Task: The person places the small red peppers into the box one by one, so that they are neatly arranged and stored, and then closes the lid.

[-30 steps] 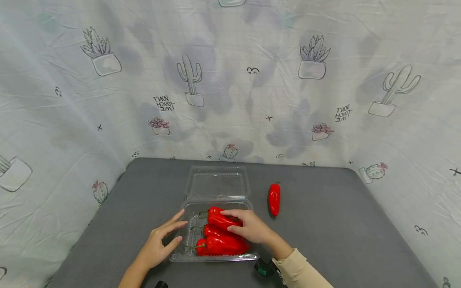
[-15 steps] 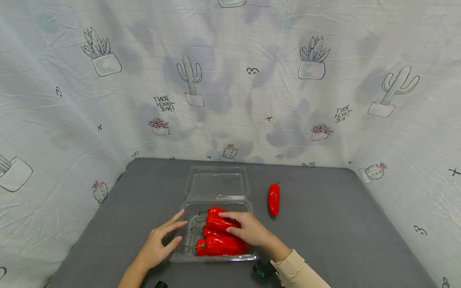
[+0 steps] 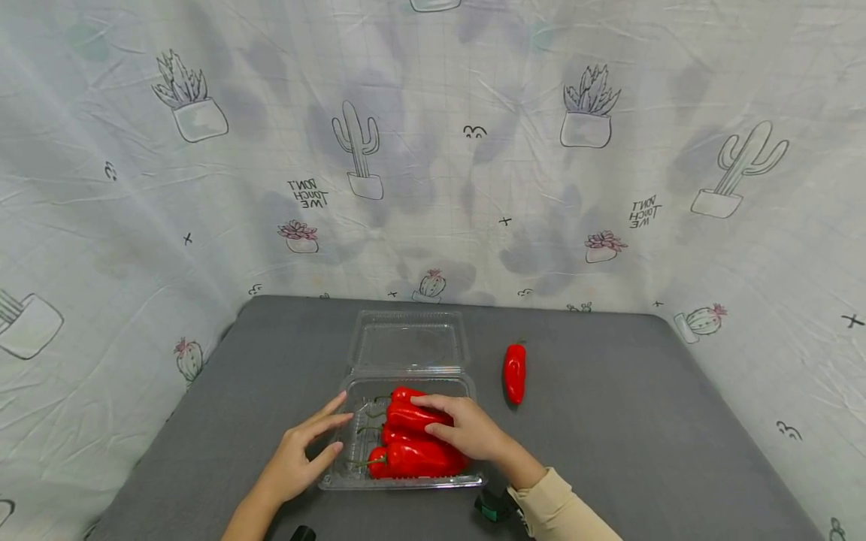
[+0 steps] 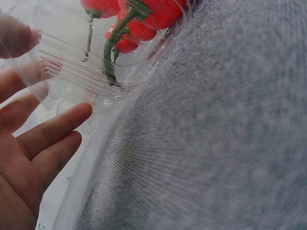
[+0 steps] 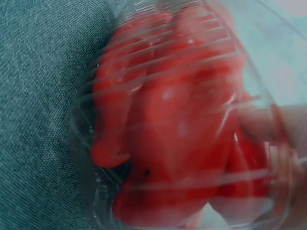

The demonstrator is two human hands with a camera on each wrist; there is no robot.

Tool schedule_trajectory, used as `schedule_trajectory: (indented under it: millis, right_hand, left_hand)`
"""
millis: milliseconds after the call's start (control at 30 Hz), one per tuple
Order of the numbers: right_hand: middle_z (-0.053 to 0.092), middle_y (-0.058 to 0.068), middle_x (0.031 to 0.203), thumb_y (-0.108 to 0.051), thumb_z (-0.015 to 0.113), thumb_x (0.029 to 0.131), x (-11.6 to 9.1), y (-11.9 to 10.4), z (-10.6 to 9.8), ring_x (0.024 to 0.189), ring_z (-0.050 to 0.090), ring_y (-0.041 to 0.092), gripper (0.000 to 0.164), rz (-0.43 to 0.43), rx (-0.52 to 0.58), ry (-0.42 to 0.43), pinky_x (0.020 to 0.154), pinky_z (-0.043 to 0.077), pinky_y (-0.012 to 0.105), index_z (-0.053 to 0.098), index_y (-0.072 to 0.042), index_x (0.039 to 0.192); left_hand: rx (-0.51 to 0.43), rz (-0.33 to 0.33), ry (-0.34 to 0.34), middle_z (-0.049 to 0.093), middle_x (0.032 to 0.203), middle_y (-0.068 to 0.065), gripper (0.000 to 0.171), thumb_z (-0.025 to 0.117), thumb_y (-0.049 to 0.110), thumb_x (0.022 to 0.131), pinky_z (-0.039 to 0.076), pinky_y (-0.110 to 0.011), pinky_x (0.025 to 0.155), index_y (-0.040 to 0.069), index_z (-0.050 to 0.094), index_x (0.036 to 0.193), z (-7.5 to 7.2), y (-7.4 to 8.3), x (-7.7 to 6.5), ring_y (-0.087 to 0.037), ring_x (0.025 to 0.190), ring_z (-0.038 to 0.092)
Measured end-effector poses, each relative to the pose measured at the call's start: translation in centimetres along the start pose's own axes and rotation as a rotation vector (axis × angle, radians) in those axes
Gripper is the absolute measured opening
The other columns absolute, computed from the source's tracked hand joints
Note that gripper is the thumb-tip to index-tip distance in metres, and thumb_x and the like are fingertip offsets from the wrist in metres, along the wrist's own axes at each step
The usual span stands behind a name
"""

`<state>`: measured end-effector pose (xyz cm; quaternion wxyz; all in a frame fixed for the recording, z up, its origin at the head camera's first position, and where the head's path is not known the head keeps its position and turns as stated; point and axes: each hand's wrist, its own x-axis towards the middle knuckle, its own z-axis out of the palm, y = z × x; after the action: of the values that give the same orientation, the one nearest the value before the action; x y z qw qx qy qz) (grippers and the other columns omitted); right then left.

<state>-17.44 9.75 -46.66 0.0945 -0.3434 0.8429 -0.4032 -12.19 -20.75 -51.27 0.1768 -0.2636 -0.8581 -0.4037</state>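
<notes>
Several long red peppers with green stems lie side by side in a clear plastic clamshell box, stems toward the left. My right hand reaches over the box's right side and grips one red pepper in the row, thumb on its near side and fingers on its far side. My left hand is at the box's left wall, fingers spread and fairly straight, fingertips right at the rim. In the left wrist view a curved green stem shows through the plastic. Blurred peppers fill the right wrist view behind the ribbed wall.
The box's clear lid lies folded back behind it. One more red pepper lies on the grey table, right of the lid. A cactus-print cloth hangs around the back and sides.
My right hand and the pepper in it have shifted slightly toward the near side, and another stem shows behind it. Over the last half second hardly anything moves. The left hand stays put.
</notes>
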Motion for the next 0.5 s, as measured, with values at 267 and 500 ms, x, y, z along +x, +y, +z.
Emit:
schedule_trajectory:
  millis: [267, 500]
  right_hand:
    - [0.063, 0.001, 0.124, -0.016, 0.062, 0.091, -0.13, -0.3, -0.11, 0.101, 0.058, 0.01, 0.043, -0.007, -0.03, -0.052, 0.088, 0.049, 0.026, 0.056, -0.017, 0.134]
    - [0.064, 0.001, 0.12, -0.017, 0.061, 0.092, -0.05, -0.19, -0.3, 0.09, 0.054, 0.007, 0.043, -0.01, -0.013, -0.096, 0.076, 0.048, 0.02, 0.055, -0.016, 0.134]
  left_hand:
    - [-0.007, 0.006, -0.001, 0.046, 0.143, -0.017, 0.041, 0.068, 0.002, 0.083, 0.055, -0.033, 0.08, 0.006, 0.062, 0.123, -0.07, 0.16, -0.02, -0.027, 0.113, 0.061]
    - [-0.005, 0.022, 0.0, 0.046, 0.143, -0.018, 0.043, 0.068, 0.001, 0.082, 0.055, -0.034, 0.08, 0.006, 0.062, 0.124, -0.04, 0.02, 0.09, -0.029, 0.113, 0.061]
